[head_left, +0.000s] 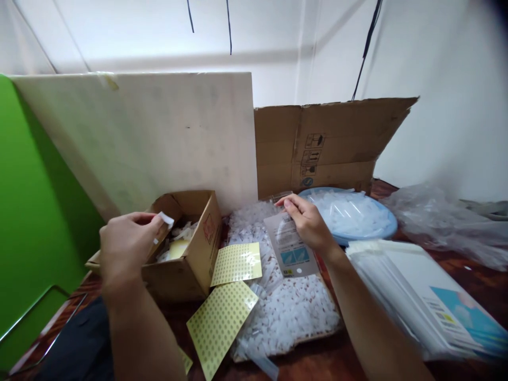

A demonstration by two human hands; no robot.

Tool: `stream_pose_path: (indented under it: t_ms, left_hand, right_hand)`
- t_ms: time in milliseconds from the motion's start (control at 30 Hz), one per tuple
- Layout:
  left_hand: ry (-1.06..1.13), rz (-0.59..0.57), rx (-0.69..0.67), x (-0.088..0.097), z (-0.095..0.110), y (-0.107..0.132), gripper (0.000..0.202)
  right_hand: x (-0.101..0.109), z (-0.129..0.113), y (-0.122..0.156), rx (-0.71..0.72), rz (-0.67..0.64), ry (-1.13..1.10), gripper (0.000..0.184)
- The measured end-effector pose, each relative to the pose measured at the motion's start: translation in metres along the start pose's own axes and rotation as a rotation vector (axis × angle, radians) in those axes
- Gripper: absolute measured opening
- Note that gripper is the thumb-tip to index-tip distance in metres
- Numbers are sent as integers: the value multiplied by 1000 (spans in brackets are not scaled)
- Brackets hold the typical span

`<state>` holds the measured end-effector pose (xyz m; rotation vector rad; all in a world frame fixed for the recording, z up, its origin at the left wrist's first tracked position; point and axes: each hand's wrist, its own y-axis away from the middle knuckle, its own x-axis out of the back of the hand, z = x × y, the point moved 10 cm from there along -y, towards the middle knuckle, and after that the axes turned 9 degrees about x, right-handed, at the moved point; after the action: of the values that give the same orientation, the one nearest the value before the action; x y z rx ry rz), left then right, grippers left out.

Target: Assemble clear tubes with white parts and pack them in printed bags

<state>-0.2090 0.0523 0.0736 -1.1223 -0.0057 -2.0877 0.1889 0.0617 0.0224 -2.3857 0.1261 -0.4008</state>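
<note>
My left hand [129,243] is raised beside the open cardboard box [207,233], its thumb and fingers pinching a small white piece [165,219] that looks like paper or thin plastic. Scraps and something yellow lie inside that box. Between thumb and fingers, my right hand [307,219] grips the top of a grey printed card [291,248] with blue pictures, apparently in a clear sleeve. Beneath the card spreads a heap of small white translucent pieces [286,317]. Two yellow sheets of round stickers, one upper [237,262] and one lower [222,328], lie between box and heap.
A blue basin [391,227] full of white translucent pieces stands behind my right arm. To the right are a stack of printed packets [420,291] and crumpled clear plastic [444,222]. A white board [159,137] and a brown cardboard panel [337,143] rise at the back.
</note>
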Motion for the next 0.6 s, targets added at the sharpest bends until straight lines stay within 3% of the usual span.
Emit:
stream_pose_path:
  t_ms: [167, 333, 467, 600]
  left_hand:
    - [-245, -8, 79, -1, -24, -7, 45]
    - [-77, 143, -183, 2, 13, 6, 61]
    - [79, 113, -223, -8, 25, 6, 31]
    - [346, -15, -85, -22, 7, -6, 25]
  right_hand:
    - [-9, -2, 2, 13, -49, 94, 31]
    - [-8, -3, 1, 27, -33, 142, 30]
    - [-5, -1, 1, 21, -34, 166, 29]
    - [-1, 3, 1, 6, -43, 183, 31]
